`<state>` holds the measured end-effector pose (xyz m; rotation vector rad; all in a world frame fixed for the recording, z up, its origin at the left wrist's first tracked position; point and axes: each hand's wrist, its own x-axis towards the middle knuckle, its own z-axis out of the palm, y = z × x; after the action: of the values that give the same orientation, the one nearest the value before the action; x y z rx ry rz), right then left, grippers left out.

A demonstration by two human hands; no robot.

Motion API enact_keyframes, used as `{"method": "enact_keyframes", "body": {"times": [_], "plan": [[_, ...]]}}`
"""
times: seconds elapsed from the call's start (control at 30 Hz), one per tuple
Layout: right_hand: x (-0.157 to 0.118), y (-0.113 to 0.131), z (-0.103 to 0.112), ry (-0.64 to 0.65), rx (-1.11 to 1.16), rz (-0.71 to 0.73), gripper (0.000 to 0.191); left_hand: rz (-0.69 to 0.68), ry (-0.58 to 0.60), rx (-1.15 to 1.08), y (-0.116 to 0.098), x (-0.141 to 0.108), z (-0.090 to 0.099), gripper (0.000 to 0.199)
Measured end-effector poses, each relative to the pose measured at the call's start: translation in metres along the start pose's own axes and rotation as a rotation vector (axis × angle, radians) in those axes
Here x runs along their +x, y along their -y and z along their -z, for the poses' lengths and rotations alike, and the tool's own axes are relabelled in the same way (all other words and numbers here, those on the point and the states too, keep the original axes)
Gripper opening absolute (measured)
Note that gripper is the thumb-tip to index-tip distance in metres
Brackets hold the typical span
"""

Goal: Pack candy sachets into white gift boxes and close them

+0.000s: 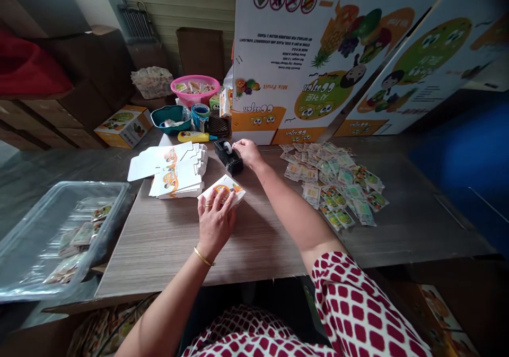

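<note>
Left fingers (218, 200) on carton (228, 182), white, orange-printed

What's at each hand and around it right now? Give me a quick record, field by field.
Left hand: fingers spread over a small printed box
Right hand: fingertips at the black tape dispenser; can't tell if they pinch tape
Table, left: stacked flat cartons
Table, right: loose pile of packets
Table, back: yellow bottle, teal bowl, pink basin beyond
Beside table, left: clear bin with packets inside
Behind: large printed cartons
</note>
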<state>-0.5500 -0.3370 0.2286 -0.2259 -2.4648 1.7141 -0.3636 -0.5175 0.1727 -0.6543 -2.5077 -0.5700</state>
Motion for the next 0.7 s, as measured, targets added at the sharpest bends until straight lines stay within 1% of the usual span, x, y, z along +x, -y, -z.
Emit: {"method": "enact_keyframes", "body": {"times": [0.07,0.1,0.17,0.23,0.27,0.33,0.43,0.53,0.6,0.67,0.7], "plan": [[-0.014,0.0,0.007,-0.018,-0.054,0.071,0.021,-0.019,0.023,-0.01,0.003,0.003,0.005,0.048],[-0.024,-0.003,0.01,-0.008,-0.06,0.067,0.021,-0.026,0.036,-0.011,0.005,0.004,0.006,0.046],[-0.046,-0.014,0.014,0.021,-0.024,-0.012,0.021,-0.033,0.049,-0.015,0.007,0.006,0.005,0.042],[-0.064,-0.028,0.012,0.045,0.001,-0.145,0.021,-0.025,0.026,-0.03,0.008,0.006,0.002,0.039],[-0.07,-0.034,0.009,0.053,-0.021,-0.205,0.021,-0.018,0.008,-0.042,0.008,0.005,-0.001,0.037],[-0.073,-0.044,0.004,0.06,-0.113,-0.282,0.021,-0.002,-0.02,-0.063,0.006,0.004,-0.004,0.035],[-0.066,-0.048,0.002,0.025,-0.244,-0.306,0.015,0.002,-0.012,-0.073,0.005,0.003,-0.005,0.034],[-0.067,-0.041,0.015,-0.03,-0.389,-0.291,0.009,0.002,0.012,-0.083,0.007,0.002,-0.003,0.042],[-0.08,-0.033,0.027,-0.018,-0.459,-0.258,0.012,0.007,-0.003,-0.1,0.009,0.001,-0.004,0.055],[-0.102,-0.022,0.034,0.061,-0.445,-0.224,0.018,0.013,-0.025,-0.113,0.013,-0.001,-0.006,0.071],[-0.115,-0.017,0.035,0.131,-0.379,-0.215,0.019,0.014,-0.031,-0.118,0.014,-0.002,-0.008,0.077]]}}
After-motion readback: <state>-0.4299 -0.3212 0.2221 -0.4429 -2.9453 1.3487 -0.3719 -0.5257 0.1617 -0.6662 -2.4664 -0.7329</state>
